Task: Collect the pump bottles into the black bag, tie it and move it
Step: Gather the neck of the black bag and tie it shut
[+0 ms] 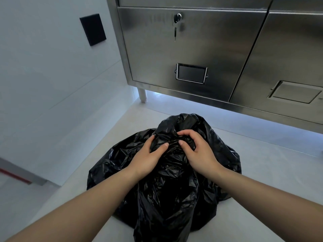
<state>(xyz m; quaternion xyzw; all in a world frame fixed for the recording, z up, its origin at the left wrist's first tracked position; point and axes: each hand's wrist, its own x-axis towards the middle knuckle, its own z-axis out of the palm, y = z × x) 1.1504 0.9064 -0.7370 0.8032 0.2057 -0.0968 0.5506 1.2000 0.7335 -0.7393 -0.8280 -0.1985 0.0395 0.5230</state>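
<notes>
A bulging black bag point(167, 186) of crinkled plastic sits on the pale floor in the middle of the head view. Both my hands rest on its gathered top. My left hand point(148, 154) pinches the bunched plastic from the left, thumb and fingers closed on a fold. My right hand point(197, 149) grips the same bunch from the right, fingers curled over it. No pump bottles show; whatever is inside the bag is hidden.
A stainless steel cabinet point(201, 49) on short legs stands just beyond the bag, with a key in its lock point(177, 18). A white wall with a black plate point(93, 29) runs along the left. Pale floor point(262, 163) spreads to the right.
</notes>
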